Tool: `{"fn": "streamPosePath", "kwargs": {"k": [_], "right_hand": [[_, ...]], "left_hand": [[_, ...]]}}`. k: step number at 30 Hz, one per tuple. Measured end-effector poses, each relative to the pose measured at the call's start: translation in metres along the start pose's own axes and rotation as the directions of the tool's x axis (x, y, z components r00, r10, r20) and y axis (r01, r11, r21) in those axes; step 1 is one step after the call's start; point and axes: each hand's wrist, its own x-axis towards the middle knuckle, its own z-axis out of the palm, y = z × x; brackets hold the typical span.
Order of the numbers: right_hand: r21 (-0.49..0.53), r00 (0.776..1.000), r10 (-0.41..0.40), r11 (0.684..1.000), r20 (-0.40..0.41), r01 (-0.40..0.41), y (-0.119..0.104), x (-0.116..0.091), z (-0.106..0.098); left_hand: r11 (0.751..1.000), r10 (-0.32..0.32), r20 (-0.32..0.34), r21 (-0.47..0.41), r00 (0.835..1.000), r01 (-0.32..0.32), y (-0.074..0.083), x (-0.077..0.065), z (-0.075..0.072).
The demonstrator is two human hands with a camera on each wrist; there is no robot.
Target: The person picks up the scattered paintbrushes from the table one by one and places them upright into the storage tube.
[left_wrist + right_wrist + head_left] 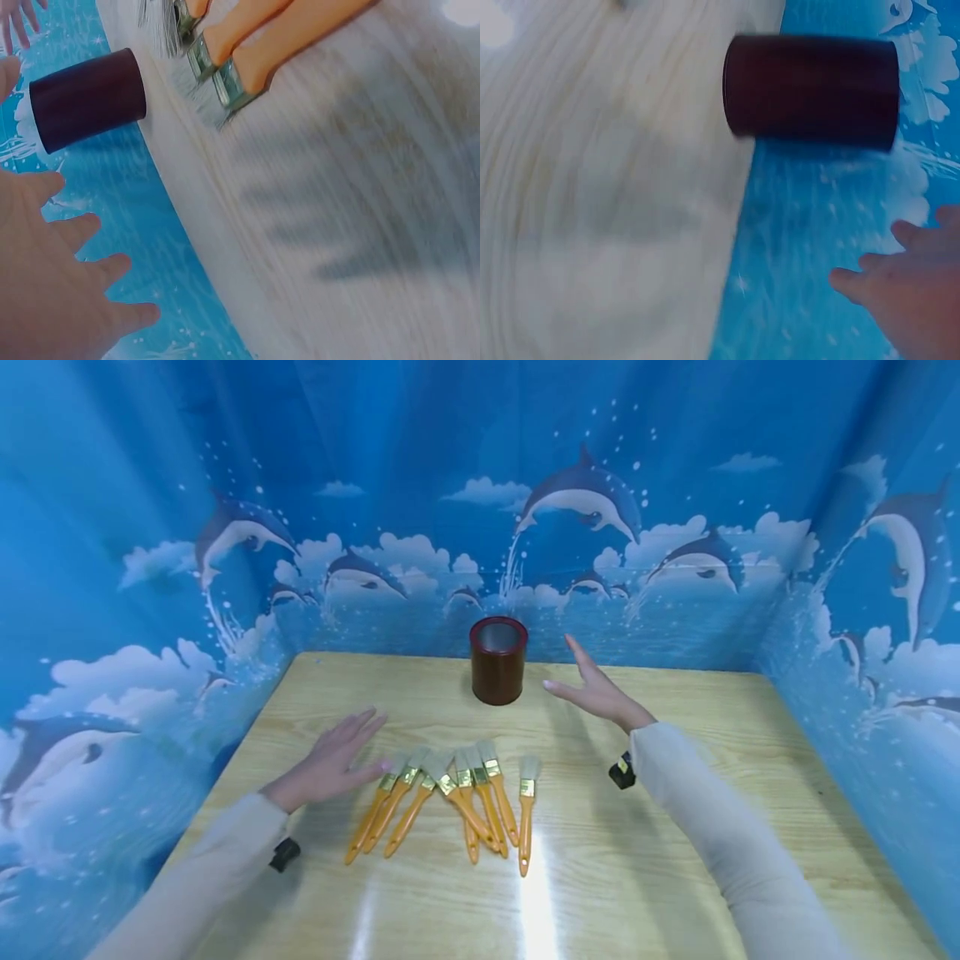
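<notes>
A dark brown-red cylindrical container (498, 675) stands upright near the table's back edge, its top facing up with a grey interior. My right hand (600, 693) is just to its right, thumb and fingers spread apart, holding nothing. Several paintbrushes (465, 793) with orange handles, metal ferrules and pale bristles lie fanned in front of the container, bristles toward the back. A single paintbrush (527, 818) lies slightly apart at their right. My left hand (333, 760) hovers at the left of the brushes, fingers straight, its thumb overlapping the leftmost bristles in the head view.
The pale wooden table (675, 827) is enclosed by a blue curtain (420, 460) printed with dolphins and clouds, behind it and on both sides. Small black devices (622, 771) sit at the wrists under the light sleeves.
</notes>
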Motion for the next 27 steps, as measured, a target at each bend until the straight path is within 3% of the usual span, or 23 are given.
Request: {"fn": "streamPosePath", "kwargs": {"k": [6,11,16,20,23,27], "right_hand": [[0.225,0.992,0.043,0.974,-0.116,-0.016,0.000,0.030,0.035],[0.401,0.979,0.081,0.916,-0.188,0.001,-0.001,0.048,0.059],[0.398,0.971,0.097,0.917,-0.219,-0.002,-0.004,0.059,0.079],[0.377,0.961,0.094,0.926,-0.260,0.011,-0.007,0.063,0.090],[0.373,0.954,0.075,0.927,-0.291,0.041,-0.009,0.065,0.096],[0.374,0.946,0.024,0.922,-0.322,0.104,-0.011,0.070,0.103]], "left_hand": [[0.999,0.023,-0.006,-0.029,1.000,-0.023,0.000,0.001,0.013],[0.982,0.018,-0.019,-0.189,1.000,-0.021,0.001,0.002,0.025],[0.929,-0.025,-0.012,-0.369,1.000,0.019,0.006,0.000,0.034],[0.920,-0.013,-0.019,-0.392,1.000,0.004,0.009,-0.003,0.041],[0.928,0.002,-0.027,-0.371,1.000,-0.012,0.011,-0.005,0.044],[0.918,-0.016,-0.013,-0.397,1.000,0.010,0.012,-0.008,0.047]]}}
